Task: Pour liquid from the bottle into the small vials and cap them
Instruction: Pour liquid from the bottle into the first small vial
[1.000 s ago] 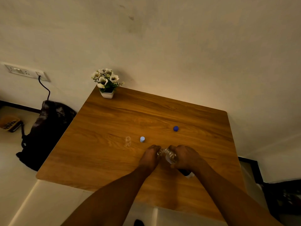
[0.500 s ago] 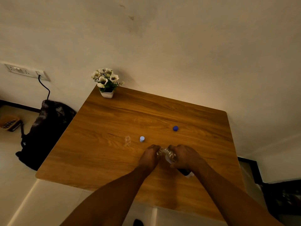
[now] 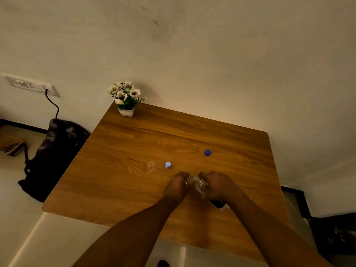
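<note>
Near the table's [image 3: 119,191] front edge, our right hand [image 3: 219,186] wraps its fingers around the tilted clear bottle [image 3: 200,185], while our left hand [image 3: 176,186] curls beside its mouth, presumably pinching a vial we cannot see. If the tilt steepens, liquid could overshoot that narrow neck. Farther left, an open vial [image 3: 150,166] and a capped vial [image 3: 168,164] stand within elbow reach; the blue cap [image 3: 207,152] lies beyond.

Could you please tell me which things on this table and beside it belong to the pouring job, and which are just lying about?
Job: clear plastic bottle, tilted in right hand; left hand; open clear vial; pale-blue-capped vial; dark blue cap.

Lying about: white potted flowers; black backpack.
</note>
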